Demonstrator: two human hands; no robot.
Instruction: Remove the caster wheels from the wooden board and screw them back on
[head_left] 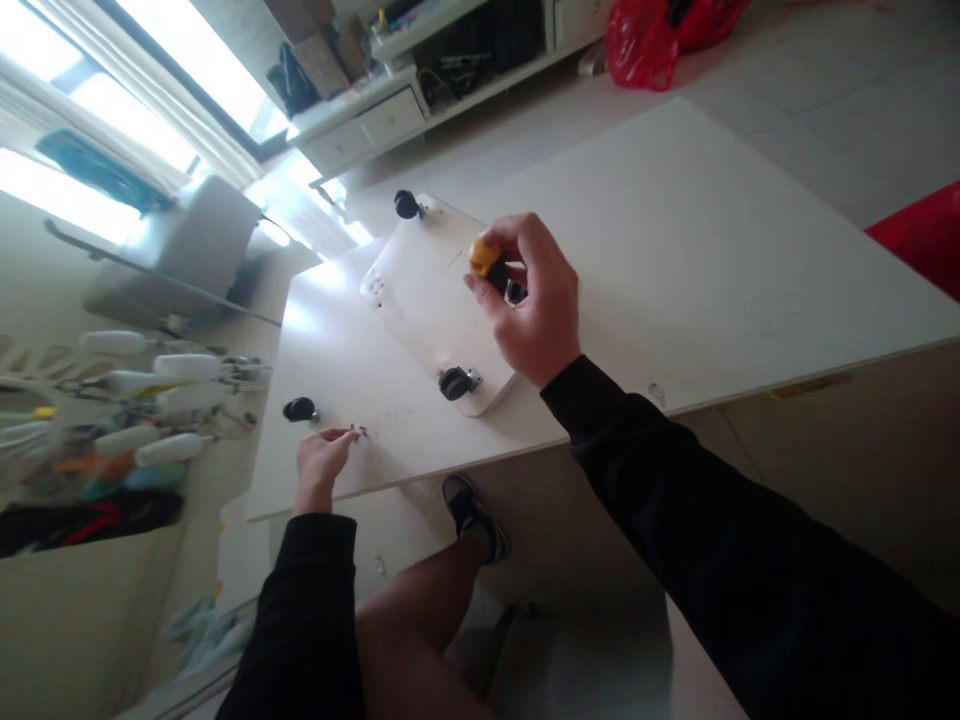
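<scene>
Risk: the screwdriver (pixel 489 262) could have slipped off its fastener and scarred the small panel (pixel 427 300), since your right hand (pixel 536 305) gripped only its yellow-and-black handle, fist closed, wrist cocked, at the panel's 3 o'clock edge. Your left hand (pixel 321 455) lay at 7 o'clock, fingertips pinched on small screws (pixel 358 432) on the large board (pixel 675 250), beside 1 loose caster (pixel 300 409); these could have scattered.

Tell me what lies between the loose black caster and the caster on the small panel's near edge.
In the head view, only bare white board separates the loose caster from the mounted caster.
</scene>
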